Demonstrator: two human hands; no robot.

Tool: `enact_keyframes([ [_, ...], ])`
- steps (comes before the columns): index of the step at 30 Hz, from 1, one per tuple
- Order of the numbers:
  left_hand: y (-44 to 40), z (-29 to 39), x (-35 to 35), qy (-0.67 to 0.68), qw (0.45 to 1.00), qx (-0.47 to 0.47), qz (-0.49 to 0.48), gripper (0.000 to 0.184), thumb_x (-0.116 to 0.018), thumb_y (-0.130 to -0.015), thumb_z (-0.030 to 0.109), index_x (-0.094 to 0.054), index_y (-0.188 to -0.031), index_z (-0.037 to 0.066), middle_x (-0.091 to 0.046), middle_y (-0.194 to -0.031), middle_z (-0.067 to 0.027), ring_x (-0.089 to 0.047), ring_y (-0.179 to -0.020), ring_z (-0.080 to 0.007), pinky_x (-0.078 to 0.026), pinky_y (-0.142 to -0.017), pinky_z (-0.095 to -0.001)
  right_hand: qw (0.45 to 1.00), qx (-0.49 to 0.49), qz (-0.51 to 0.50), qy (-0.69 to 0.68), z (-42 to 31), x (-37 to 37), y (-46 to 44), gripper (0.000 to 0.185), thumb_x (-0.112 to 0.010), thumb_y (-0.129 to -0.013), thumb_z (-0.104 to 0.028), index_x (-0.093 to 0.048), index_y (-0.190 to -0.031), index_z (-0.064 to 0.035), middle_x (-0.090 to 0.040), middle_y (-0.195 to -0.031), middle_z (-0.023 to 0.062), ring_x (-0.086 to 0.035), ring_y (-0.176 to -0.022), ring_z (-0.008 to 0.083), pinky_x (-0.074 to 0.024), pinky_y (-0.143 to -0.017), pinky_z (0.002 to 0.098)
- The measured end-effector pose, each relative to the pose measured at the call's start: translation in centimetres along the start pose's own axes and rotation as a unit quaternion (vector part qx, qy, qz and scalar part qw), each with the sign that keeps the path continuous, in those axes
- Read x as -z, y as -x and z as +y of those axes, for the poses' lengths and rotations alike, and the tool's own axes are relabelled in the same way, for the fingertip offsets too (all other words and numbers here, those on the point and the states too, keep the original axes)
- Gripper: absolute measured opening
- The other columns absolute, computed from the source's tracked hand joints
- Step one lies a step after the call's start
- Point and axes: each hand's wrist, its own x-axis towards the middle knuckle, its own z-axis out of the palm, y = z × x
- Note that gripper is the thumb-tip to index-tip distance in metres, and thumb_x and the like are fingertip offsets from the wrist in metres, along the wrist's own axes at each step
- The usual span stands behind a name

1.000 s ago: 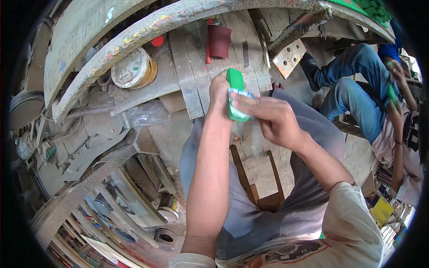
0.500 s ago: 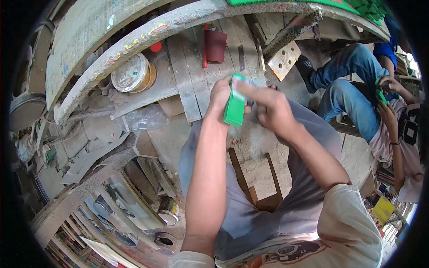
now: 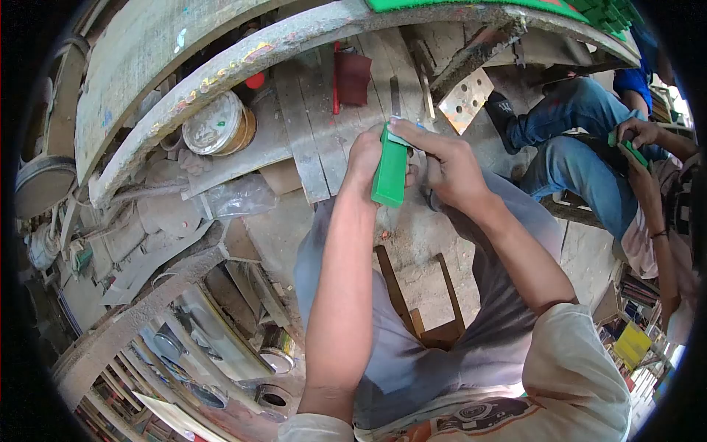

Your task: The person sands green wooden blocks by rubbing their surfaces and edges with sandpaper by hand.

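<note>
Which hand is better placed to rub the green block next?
Probably the right hand: it holds a pale scrap at the green block's far end, while the left hand is busy gripping the block.

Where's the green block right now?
In the head view, the green block is above and slightly right of centre, gripped by the left hand, with the right hand at its upper end.

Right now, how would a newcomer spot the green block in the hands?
Start at the dusty curved rim up top. Below it, the left hand holds the block, the right hand at its upper end. Unlike the green piece in the co-worker's hands at far right, this block is central.
</note>
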Motion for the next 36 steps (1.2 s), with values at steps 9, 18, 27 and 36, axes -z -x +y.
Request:
enact_keyframes([
  [9,-0.7,0.3,2.0,0.031,0.997,-0.039,0.065,0.02,-0.04,-0.092,0.021,-0.052,-0.082,0.008,-0.052,-0.064,-0.0077,-0.048,-0.047,-0.0191,-0.039,-0.041,-0.0327,0.98,0.07,-0.168,-0.079,-6.4,3.1,2.2,0.055,-0.047,-0.07,0.013,-0.06,-0.119,-0.0054,-0.06,-0.118,0.0184,-0.063,-0.099,0.0294,-0.0498,-0.081,0.0364],
  [18,-1.0,0.0,-0.7,0.114,0.974,-0.162,0.111,0.044,-0.03,-0.097,0.044,-0.051,-0.085,0.008,-0.052,-0.068,-0.0081,-0.053,-0.062,-0.0224,-0.047,-0.061,-0.0375,0.826,-0.363,0.137,-0.409,-2.6,1.5,1.0,0.039,-0.061,-0.089,-0.012,-0.051,-0.127,-0.007,-0.06,-0.099,0.0,-0.049,-0.071,0.0044,-0.0385,-0.048,0.0203],
  [27,-0.9,-0.2,-0.8,0.323,0.916,-0.224,-0.081,0.037,-0.04,-0.089,0.038,-0.051,-0.082,0.003,-0.055,-0.087,-0.0136,-0.054,-0.087,-0.0273,-0.044,-0.087,-0.0466,0.787,-0.341,0.191,-0.478,0.4,2.5,0.0,0.042,-0.071,-0.081,-0.008,-0.046,-0.114,-0.0026,-0.057,-0.092,0.0027,-0.047,-0.057,0.0054,-0.0382,-0.045,0.0214],
  [36,-0.3,-0.9,-2.4,-0.076,0.996,0.013,-0.048,0.053,-0.037,-0.093,0.053,-0.057,-0.081,0.005,-0.06,-0.085,-0.0121,-0.058,-0.076,-0.0201,-0.048,-0.074,-0.0329,0.835,-0.266,0.2,-0.439,0.4,3.7,-1.0,0.05,-0.074,-0.078,-0.006,-0.04,-0.114,0.0004,-0.06,-0.085,0.0079,-0.054,-0.06,0.0103,-0.0414,-0.046,0.0226],
])
